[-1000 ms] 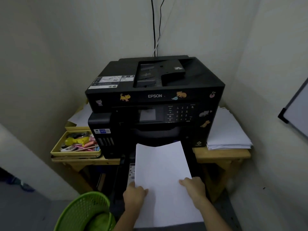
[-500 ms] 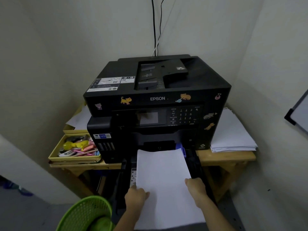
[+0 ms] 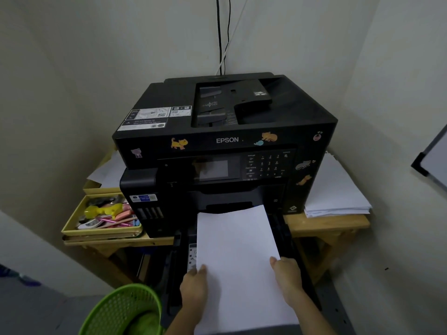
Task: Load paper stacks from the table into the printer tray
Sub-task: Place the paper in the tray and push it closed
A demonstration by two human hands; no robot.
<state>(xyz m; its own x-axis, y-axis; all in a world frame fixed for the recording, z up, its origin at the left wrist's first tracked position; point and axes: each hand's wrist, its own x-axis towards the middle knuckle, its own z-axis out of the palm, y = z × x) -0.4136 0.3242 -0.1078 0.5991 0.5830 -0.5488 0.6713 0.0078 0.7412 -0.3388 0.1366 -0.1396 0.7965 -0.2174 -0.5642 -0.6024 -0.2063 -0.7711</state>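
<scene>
A black Epson printer [image 3: 225, 141] stands on a wooden table [image 3: 326, 224]. Its black paper tray [image 3: 287, 238] is pulled out toward me at the bottom front. A white paper stack [image 3: 237, 257] lies over the tray, its far edge at the printer's slot. My left hand [image 3: 193, 288] grips the stack's left edge and my right hand [image 3: 287, 279] grips its right edge. More white paper [image 3: 338, 194] is piled on the table to the right of the printer.
A yellow tray of pens and clips [image 3: 101, 216] sits left of the printer, with loose sheets [image 3: 108, 172] behind it. A green mesh basket [image 3: 121, 310] stands on the floor at lower left. Walls close in on both sides; a whiteboard edge [image 3: 433, 160] shows at right.
The paper stack's far edge has slid forward up to the printer's slot, with both hands following it. The view has shifted slightly.
</scene>
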